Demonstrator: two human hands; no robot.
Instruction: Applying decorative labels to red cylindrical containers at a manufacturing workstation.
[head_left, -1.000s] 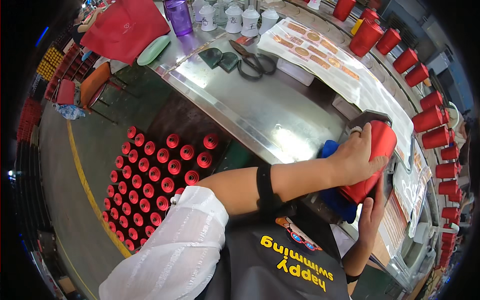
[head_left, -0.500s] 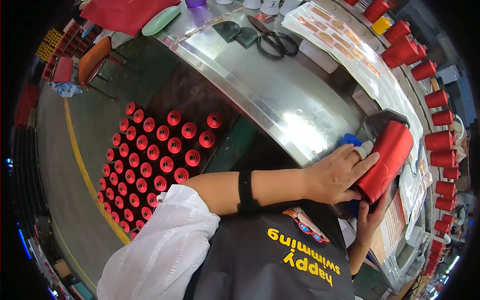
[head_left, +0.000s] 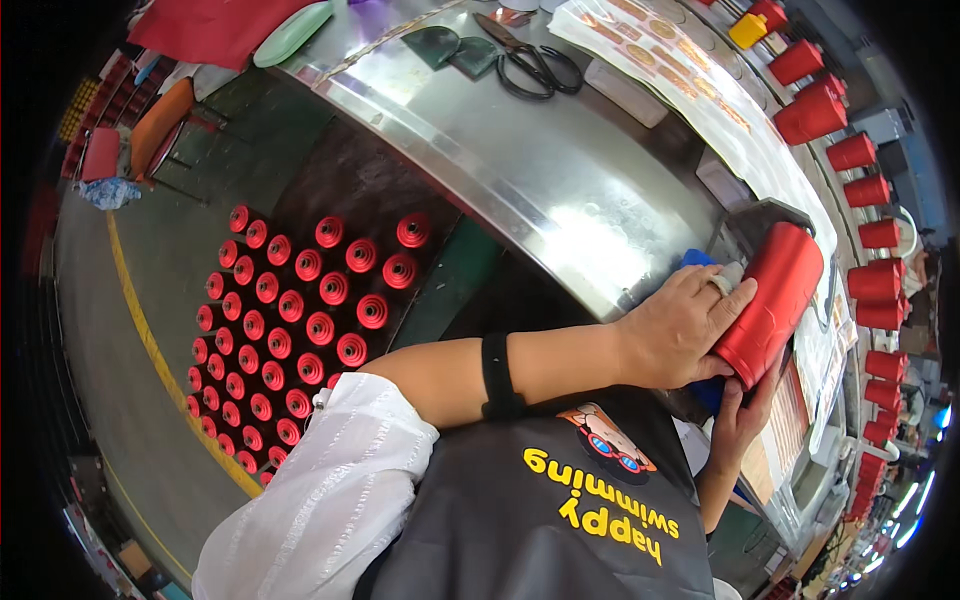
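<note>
Head view shows the left hand (head_left: pixel 685 330) spread across the side of a large red thread cone (head_left: pixel 772 300), fingers wrapped over it and pressing a small pale scrap against its surface, probably to steady it. That cone lies tilted at the right edge of the steel tabletop (head_left: pixel 560 180), its upper end tucked against a dark bracket. Beneath the cone's lower end the right hand (head_left: pixel 745 420) comes up with fingers partly curled, supporting it from below; how tightly it grips I cannot tell. A blue object (head_left: pixel 695 262) peeks out just behind the left hand's fingers.

Farther along the tabletop lie black scissors (head_left: pixel 530 62) beside two dark green pieces, and a long strip of printed labels (head_left: pixel 680 60) runs toward the right. More red cones (head_left: pixel 860 200) stand in a row along the far right side. Down on the grey floor (head_left: pixel 120 320), bordered by a yellow line, dozens of red spools (head_left: pixel 290 320) stand upright in neat rows, near at hand.
</note>
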